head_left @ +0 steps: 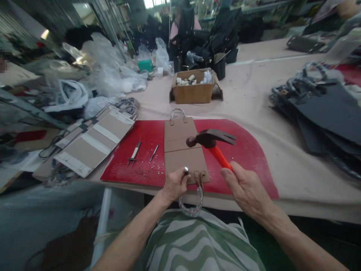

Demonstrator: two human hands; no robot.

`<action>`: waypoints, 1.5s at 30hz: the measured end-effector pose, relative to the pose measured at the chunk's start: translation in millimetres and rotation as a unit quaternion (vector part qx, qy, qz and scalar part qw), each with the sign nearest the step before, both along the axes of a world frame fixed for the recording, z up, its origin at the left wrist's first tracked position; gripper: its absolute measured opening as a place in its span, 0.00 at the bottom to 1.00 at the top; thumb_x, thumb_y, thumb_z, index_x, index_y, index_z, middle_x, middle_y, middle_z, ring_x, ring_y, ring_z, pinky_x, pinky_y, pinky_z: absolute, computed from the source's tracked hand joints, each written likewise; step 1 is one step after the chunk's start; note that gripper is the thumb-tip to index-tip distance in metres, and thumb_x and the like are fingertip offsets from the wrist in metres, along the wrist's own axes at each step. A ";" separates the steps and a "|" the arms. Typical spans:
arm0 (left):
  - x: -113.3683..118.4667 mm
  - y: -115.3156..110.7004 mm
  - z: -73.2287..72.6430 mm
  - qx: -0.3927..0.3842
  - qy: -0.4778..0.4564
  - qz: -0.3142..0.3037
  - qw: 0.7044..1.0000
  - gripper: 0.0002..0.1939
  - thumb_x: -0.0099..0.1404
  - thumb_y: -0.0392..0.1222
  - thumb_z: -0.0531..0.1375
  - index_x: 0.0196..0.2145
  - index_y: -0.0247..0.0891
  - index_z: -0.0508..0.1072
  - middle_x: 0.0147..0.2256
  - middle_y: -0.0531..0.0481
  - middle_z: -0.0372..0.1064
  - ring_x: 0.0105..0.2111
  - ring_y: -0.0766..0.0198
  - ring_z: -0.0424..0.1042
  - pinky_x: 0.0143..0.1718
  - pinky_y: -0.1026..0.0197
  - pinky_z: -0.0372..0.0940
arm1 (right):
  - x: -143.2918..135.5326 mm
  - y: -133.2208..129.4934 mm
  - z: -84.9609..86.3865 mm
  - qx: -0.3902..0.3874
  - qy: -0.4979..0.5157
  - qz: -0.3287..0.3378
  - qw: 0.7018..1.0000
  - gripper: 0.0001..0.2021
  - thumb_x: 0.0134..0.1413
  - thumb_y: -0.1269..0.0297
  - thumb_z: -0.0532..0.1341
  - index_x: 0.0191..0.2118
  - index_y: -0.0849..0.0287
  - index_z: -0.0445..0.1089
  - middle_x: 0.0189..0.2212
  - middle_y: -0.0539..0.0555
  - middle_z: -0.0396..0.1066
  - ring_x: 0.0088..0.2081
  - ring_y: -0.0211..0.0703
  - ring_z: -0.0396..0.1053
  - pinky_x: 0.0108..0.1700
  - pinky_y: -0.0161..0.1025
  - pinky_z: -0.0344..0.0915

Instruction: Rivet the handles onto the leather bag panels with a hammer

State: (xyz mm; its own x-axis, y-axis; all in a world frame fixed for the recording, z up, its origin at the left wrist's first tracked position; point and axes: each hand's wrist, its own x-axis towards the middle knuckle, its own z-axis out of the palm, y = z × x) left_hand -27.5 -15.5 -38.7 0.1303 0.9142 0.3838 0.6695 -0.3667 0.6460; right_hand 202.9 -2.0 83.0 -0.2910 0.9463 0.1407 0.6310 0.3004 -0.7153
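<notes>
A tan bag panel [183,131] lies flat on a red mat [242,150], with one wrapped handle [178,111] at its far edge and another [191,207] hanging over the table's near edge. My left hand [176,184] is closed around a small metal punch [186,170], upright over the panel's near end, left of the handle's base. In my right hand [245,186] is the orange grip of a claw hammer [211,138]; its head is raised above the panel's right side. The punch's lower tip is hidden by my fingers.
A divider tool [134,153] and a thin metal rod [153,153] lie on the mat's left part among small scraps. Stacked light panels [96,141] are at left, dark panels [324,116] at right. An open cardboard box [193,93] stands behind the mat.
</notes>
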 end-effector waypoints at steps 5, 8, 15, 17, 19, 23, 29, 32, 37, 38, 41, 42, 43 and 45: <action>1.0 0.7 -4.1 0.013 0.019 -0.002 1.000 0.08 0.66 0.34 0.54 0.42 0.38 0.68 0.34 0.45 0.75 0.35 0.59 0.76 0.36 0.61 0.70 | 13.4 -14.7 3.4 0.096 -0.130 0.072 0.984 0.15 0.67 0.56 0.47 0.28 0.53 0.54 0.17 0.46 0.59 0.16 0.39 0.56 0.23 0.38 0.43; 1.6 0.7 -4.5 0.021 0.019 -0.005 1.000 0.07 0.66 0.34 0.53 0.42 0.38 0.68 0.34 0.46 0.75 0.34 0.59 0.76 0.35 0.61 0.70 | 13.4 -20.1 16.0 0.148 -0.139 0.074 0.976 0.14 0.68 0.58 0.47 0.28 0.53 0.54 0.17 0.45 0.59 0.15 0.38 0.56 0.22 0.38 0.44; 1.8 -0.2 2.4 0.030 0.024 -0.005 0.999 0.09 0.64 0.33 0.53 0.42 0.39 0.69 0.31 0.47 0.74 0.31 0.60 0.75 0.32 0.62 0.69 | 9.4 -30.3 22.6 0.201 -0.147 0.071 0.966 0.12 0.67 0.61 0.47 0.30 0.53 0.56 0.16 0.47 0.62 0.15 0.39 0.59 0.21 0.38 0.47; 1.7 -0.4 2.9 0.031 0.021 -0.008 0.999 0.10 0.64 0.32 0.53 0.42 0.38 0.69 0.31 0.47 0.73 0.31 0.60 0.75 0.32 0.62 0.69 | 12.0 -28.8 23.9 0.153 -0.198 0.087 0.964 0.13 0.66 0.60 0.47 0.28 0.52 0.55 0.14 0.46 0.61 0.13 0.39 0.57 0.20 0.39 0.43; 1.5 -0.5 1.9 0.027 0.019 -0.010 0.999 0.08 0.64 0.33 0.53 0.40 0.38 0.69 0.31 0.47 0.73 0.31 0.61 0.75 0.32 0.62 0.69 | 12.7 -27.9 33.2 0.143 -0.182 0.078 0.970 0.13 0.66 0.59 0.48 0.28 0.52 0.54 0.14 0.46 0.60 0.13 0.38 0.56 0.20 0.39 0.43; 0.8 0.1 -0.3 0.014 0.018 -0.009 1.000 0.07 0.65 0.34 0.54 0.40 0.39 0.69 0.32 0.47 0.74 0.32 0.60 0.75 0.34 0.62 0.69 | 6.5 -30.3 45.5 0.222 -0.094 0.005 0.971 0.13 0.67 0.62 0.46 0.29 0.52 0.57 0.16 0.48 0.61 0.15 0.38 0.57 0.22 0.38 0.48; 1.0 1.2 3.5 0.029 0.029 -0.016 0.999 0.11 0.64 0.32 0.53 0.42 0.39 0.69 0.30 0.47 0.73 0.29 0.61 0.75 0.31 0.63 0.68 | 15.7 -23.6 12.8 0.096 -0.236 0.093 0.962 0.13 0.65 0.59 0.47 0.29 0.54 0.57 0.15 0.47 0.61 0.14 0.40 0.56 0.22 0.39 0.39; 1.1 1.0 3.7 0.019 0.022 -0.014 0.999 0.07 0.65 0.33 0.53 0.39 0.38 0.69 0.30 0.47 0.73 0.30 0.61 0.75 0.32 0.62 0.68 | 17.4 -10.2 4.6 0.013 -0.198 0.041 0.979 0.15 0.65 0.54 0.46 0.28 0.54 0.56 0.16 0.47 0.60 0.17 0.40 0.56 0.24 0.38 0.42; -1.8 -0.8 6.5 -0.008 0.001 -0.019 1.000 0.05 0.66 0.37 0.55 0.40 0.39 0.68 0.32 0.47 0.73 0.32 0.61 0.75 0.35 0.61 0.69 | -17.3 20.9 -28.5 -0.075 -0.087 -0.011 0.993 0.17 0.63 0.52 0.48 0.26 0.55 0.58 0.21 0.49 0.65 0.24 0.40 0.62 0.27 0.35 0.52; -2.4 -1.1 7.7 -0.013 -0.008 -0.020 1.000 0.05 0.66 0.38 0.55 0.40 0.39 0.69 0.33 0.47 0.73 0.33 0.61 0.74 0.36 0.61 0.69 | -26.3 26.9 -38.6 -0.077 -0.101 -0.018 0.992 0.16 0.62 0.53 0.50 0.27 0.56 0.60 0.23 0.50 0.67 0.26 0.40 0.63 0.28 0.35 0.54; -2.4 -0.1 10.6 -0.022 -0.046 -0.023 0.998 0.05 0.66 0.39 0.56 0.39 0.39 0.71 0.35 0.47 0.74 0.36 0.61 0.75 0.40 0.60 0.70 | -46.7 41.6 -66.3 -0.100 -0.162 -0.025 0.981 0.09 0.58 0.59 0.56 0.33 0.59 0.66 0.28 0.53 0.71 0.30 0.41 0.67 0.31 0.34 0.55; -2.1 1.2 11.2 -0.031 -0.070 -0.017 0.997 0.05 0.66 0.40 0.57 0.38 0.38 0.71 0.35 0.47 0.74 0.36 0.62 0.75 0.40 0.60 0.70 | -50.3 45.0 -73.1 -0.110 -0.173 -0.025 0.978 0.08 0.56 0.60 0.57 0.35 0.60 0.67 0.29 0.54 0.72 0.31 0.42 0.68 0.31 0.35 0.55; -2.0 3.3 11.6 -0.048 -0.109 -0.004 0.993 0.06 0.65 0.40 0.57 0.38 0.38 0.71 0.34 0.47 0.75 0.35 0.62 0.75 0.39 0.60 0.71 | -52.3 47.6 -78.4 -0.117 -0.179 -0.026 0.976 0.08 0.55 0.60 0.59 0.35 0.60 0.68 0.29 0.55 0.72 0.31 0.42 0.68 0.31 0.35 0.54; -4.3 9.2 13.4 -0.102 -0.225 0.045 0.968 0.08 0.65 0.43 0.58 0.38 0.36 0.71 0.33 0.47 0.75 0.32 0.63 0.76 0.36 0.60 0.73 | -52.8 50.7 -84.9 -0.128 -0.187 -0.030 0.974 0.09 0.53 0.60 0.59 0.36 0.61 0.69 0.30 0.56 0.73 0.32 0.44 0.69 0.30 0.36 0.54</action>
State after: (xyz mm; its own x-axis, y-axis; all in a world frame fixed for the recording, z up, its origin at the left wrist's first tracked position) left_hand -31.8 -6.2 -25.3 -0.0909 0.9769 0.1935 0.3266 -0.1543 0.9325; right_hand 150.1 48.7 -1.9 -0.2206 0.9533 -0.2063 0.8722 0.0981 -0.4793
